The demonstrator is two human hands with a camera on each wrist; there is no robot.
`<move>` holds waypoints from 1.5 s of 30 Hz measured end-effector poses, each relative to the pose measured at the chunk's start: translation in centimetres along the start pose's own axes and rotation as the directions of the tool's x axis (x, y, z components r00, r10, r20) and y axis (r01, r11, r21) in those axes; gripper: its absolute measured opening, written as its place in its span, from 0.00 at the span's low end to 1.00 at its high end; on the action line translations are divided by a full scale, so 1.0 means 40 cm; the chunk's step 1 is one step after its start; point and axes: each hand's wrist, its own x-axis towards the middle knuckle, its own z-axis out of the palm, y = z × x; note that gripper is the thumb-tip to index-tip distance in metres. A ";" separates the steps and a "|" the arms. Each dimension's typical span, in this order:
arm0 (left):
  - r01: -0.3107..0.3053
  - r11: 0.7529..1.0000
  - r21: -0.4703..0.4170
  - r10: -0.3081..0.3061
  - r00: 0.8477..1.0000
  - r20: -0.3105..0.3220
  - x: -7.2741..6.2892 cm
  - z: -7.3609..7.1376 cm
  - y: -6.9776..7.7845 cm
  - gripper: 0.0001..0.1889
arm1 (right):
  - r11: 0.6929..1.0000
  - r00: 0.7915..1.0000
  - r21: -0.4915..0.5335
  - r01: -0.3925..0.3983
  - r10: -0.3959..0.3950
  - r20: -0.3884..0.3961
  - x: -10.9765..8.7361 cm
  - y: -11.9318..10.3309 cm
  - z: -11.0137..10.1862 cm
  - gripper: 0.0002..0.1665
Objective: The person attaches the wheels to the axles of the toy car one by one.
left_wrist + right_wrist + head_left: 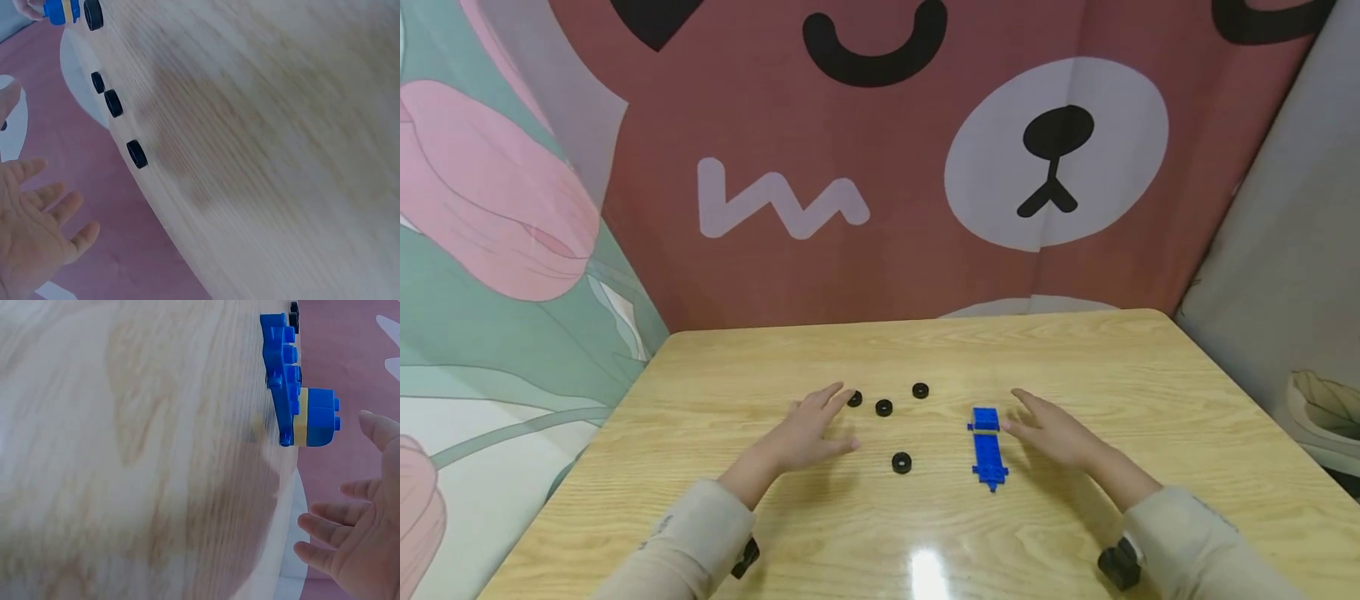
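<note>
A blue toy vehicle base (988, 454) made of studded building blocks lies on the wooden table. In the right wrist view a yellow brick (300, 419) sits on one end of it, topped by a blue brick (320, 416). My right hand (1056, 432) hovers just right of the base, fingers spread, holding nothing. Left of the base are several small black wheels, one nearer wheel (902, 462) and a far wheel (921, 390) among them. My left hand (805, 433) is raised beside the leftmost wheel (855, 399), partly covering it, with fingers extended and nothing in its grasp.
The light wooden table (760, 367) ends at a printed curtain (887, 275) with a bear face. A grey cloth surface (1285, 250) stands at the right. Dark wrist devices hang below both sleeves, such as the right device (1120, 567).
</note>
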 end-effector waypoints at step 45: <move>-0.151 0.989 -0.009 0.148 0.960 0.237 0.064 0.099 0.091 0.27 | 0.990 1.000 0.139 0.000 -0.001 0.012 0.054 -0.018 0.054 0.27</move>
